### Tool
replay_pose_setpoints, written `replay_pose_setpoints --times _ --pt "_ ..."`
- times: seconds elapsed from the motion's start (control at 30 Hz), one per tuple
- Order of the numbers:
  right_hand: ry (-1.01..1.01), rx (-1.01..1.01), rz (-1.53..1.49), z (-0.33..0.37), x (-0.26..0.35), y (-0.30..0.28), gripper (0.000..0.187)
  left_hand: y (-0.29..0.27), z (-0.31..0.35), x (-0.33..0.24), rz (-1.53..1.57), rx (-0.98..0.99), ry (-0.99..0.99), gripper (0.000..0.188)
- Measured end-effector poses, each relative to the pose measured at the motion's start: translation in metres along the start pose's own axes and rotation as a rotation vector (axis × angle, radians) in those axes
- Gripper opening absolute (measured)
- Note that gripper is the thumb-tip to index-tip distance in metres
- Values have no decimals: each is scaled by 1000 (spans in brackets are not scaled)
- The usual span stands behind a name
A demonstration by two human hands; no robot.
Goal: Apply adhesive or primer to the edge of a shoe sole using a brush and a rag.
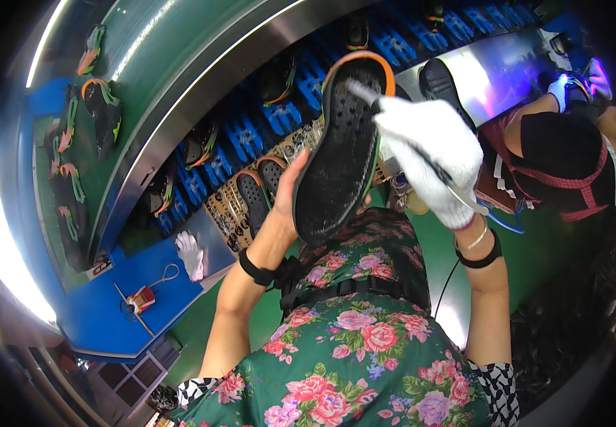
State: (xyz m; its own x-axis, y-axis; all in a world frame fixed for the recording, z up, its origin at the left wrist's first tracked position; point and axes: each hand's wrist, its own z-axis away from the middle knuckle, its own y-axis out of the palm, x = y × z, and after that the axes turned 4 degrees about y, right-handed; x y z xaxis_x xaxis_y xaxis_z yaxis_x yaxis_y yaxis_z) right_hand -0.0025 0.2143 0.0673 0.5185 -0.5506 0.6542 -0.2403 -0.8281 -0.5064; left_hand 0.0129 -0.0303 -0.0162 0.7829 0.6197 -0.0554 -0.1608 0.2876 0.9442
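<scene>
My bare left hand (pixel 286 188) grips a black shoe sole (pixel 336 153) by its left edge, with fingertips showing at the right edge. The sole is tilted up in front of me. An orange band runs round its far end, small holes mark its upper part, and its face looks wet and shiny. My right hand (pixel 432 146), in a white knit glove, is closed round a slim brush (pixel 362 92). The brush's pale tip lies against the sole's far part. Its thin handle comes out below the glove.
Several soles (pixel 252 196) lie on a patterned board to the left. Beyond runs a line of blue holders (pixel 244 135) bearing shoes, beside a green conveyor (pixel 144 50). A white glove (pixel 190 255) rests on a blue table (pixel 101 320). A co-worker (pixel 564 149) sits at the right.
</scene>
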Motion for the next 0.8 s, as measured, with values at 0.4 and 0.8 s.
replay_pose_setpoints --times 0.4,0.8 --pt "426 128 -801 26 56 -25 13 37 31 -25 -274 248 294 125" --pt "953 -85 -1021 77 19 26 18 107 -65 -219 37 547 807 128"
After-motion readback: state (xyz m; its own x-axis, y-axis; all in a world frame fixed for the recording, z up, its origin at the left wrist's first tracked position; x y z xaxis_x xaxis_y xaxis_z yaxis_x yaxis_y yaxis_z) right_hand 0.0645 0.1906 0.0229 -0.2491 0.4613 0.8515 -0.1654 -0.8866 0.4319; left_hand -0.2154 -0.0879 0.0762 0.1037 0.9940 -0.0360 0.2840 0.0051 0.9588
